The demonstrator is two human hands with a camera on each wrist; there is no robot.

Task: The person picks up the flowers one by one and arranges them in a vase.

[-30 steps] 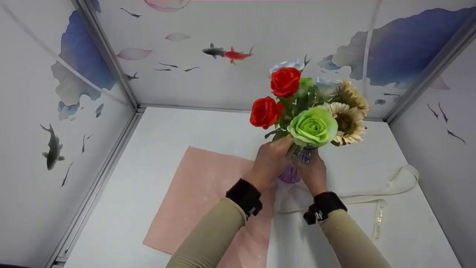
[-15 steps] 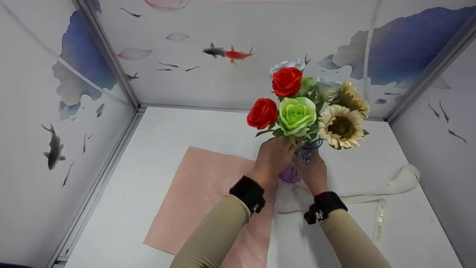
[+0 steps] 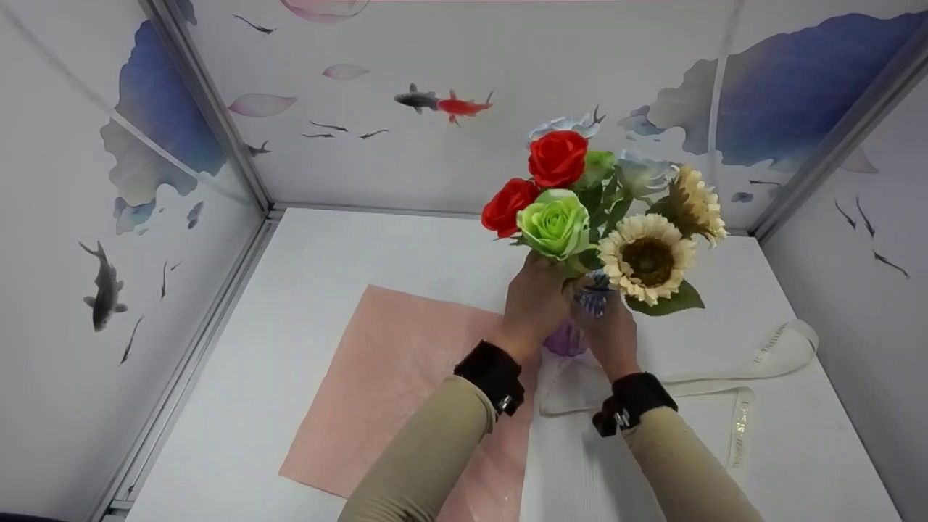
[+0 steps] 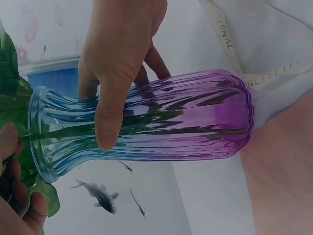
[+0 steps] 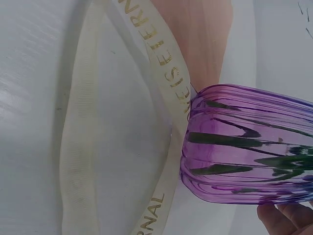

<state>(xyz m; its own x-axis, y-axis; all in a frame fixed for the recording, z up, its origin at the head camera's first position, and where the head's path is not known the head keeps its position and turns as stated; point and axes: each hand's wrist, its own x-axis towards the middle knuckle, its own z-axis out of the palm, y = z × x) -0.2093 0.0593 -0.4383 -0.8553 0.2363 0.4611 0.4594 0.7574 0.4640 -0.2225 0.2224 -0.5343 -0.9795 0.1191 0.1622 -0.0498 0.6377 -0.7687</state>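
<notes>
A ribbed glass vase (image 4: 210,117), blue at the mouth fading to purple at the base, stands with green stems inside it. My right hand (image 3: 610,330) grips its upper part, thumb across the front in the left wrist view. Up at the mouth, my left hand (image 3: 538,304) pinches a stem just outside the rim, below the green rose (image 3: 554,225). Around that bloom are two red roses (image 3: 557,158), pale blue flowers (image 3: 644,174) and cream sunflowers (image 3: 647,259). In the right wrist view the purple base (image 5: 230,147) shows, with right fingertips (image 5: 276,220) under its side.
Pink wrapping paper (image 3: 406,370) lies on the white table (image 3: 326,246) left of the vase. A cream ribbon with gold lettering (image 3: 786,344) loops out to the right. White panels printed with fish (image 3: 464,107) enclose the table on the back and sides.
The green rose has shifted left with my left hand, partly covering a red rose. The front sunflower has swung left and down, showing a leaf. My right hand keeps its grip on the vase.
</notes>
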